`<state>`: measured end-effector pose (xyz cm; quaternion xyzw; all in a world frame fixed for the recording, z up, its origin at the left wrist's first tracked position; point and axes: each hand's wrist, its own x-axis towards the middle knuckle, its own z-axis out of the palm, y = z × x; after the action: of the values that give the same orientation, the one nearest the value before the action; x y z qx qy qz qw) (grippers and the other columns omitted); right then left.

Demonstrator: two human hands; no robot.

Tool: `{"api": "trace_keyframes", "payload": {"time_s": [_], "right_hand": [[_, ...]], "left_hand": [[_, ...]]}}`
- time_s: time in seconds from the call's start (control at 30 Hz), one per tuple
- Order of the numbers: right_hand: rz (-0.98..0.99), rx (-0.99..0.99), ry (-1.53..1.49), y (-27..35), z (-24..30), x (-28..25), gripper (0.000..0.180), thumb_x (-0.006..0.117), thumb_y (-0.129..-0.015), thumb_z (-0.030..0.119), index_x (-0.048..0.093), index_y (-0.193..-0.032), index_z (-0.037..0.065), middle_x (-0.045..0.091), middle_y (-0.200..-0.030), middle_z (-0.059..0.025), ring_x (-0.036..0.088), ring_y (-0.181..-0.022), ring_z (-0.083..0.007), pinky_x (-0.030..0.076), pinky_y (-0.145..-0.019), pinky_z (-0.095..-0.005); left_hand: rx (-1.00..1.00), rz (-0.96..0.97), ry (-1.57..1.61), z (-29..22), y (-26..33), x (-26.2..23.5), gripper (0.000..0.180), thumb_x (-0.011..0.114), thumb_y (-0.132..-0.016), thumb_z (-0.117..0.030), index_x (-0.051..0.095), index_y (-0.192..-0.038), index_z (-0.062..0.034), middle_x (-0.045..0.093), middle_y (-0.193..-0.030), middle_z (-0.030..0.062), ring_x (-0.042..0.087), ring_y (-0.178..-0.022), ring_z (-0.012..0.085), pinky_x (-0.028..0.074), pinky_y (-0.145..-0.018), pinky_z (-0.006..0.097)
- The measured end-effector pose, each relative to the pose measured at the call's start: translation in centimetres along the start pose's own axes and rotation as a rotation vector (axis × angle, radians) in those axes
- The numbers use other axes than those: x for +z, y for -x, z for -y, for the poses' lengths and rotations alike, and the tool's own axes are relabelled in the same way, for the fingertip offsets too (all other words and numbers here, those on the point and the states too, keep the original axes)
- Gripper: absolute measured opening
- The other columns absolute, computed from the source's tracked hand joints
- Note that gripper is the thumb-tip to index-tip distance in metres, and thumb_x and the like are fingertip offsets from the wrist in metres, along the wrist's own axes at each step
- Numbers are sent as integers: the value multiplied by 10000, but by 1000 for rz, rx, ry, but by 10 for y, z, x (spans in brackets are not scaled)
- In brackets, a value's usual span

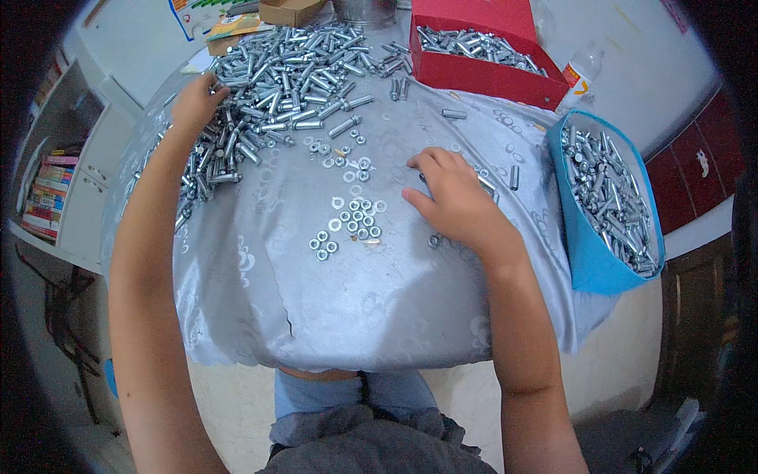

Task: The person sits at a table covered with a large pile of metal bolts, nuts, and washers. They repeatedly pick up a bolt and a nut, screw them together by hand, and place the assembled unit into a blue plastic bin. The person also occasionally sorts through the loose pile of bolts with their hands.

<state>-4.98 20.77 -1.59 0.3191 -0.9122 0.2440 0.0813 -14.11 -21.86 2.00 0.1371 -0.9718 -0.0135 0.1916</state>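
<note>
Silver sleeve anchor bolts form a large pile (276, 75) at the back left of the table. At the pile's left edge is my left hand (196, 104), its thumb and a finger apart; its other fingers are partly hidden. My right hand (456, 197) is low over the cloth, right of the middle, palm down, with thumb and forefinger spread and nothing visible gripped between them. A few bolts (485, 183) lie beside and partly under it. Between my hands, loose hex nuts (359, 212) and flat washers (337, 202) lie scattered in small groups.
A shiny grey cloth (332, 300) covers the table. At the back right stands a red box (482, 79) of bolts, with a clear plastic bottle (582, 75) beside it. A blue fabric bin (604, 265) full of bolts stands at the right edge. A cardboard box (290, 12) is at the back.
</note>
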Motion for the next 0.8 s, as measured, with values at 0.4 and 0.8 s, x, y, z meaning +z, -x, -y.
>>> {"api": "trace_keyframes", "payload": {"time_s": [0.4, 0.8], "right_hand": [[3, 23, 44, 0, -3, 1, 362, 608, -772, 200, 516, -1063, 6, 495, -1094, -155, 455, -1054, -309, 360, -908, -398], [-48, -31, 8, -1, -7, 3, 237, 585, -766, 133, 574, -985, 43, 539, -1017, -129, 489, -982, -307, 396, -868, -393]], "left_hand": [[359, 71, -63, -61, 52, 2, 232, 569, -807, -289, 521, -967, -129, 620, -782, 123, 600, -731, 311, 455, -614, 419], [349, 1, 108, -56, 113, -21, 186, 544, -832, -284, 533, -898, -111, 593, -646, 136, 588, -598, 321, 443, -525, 420]]}}
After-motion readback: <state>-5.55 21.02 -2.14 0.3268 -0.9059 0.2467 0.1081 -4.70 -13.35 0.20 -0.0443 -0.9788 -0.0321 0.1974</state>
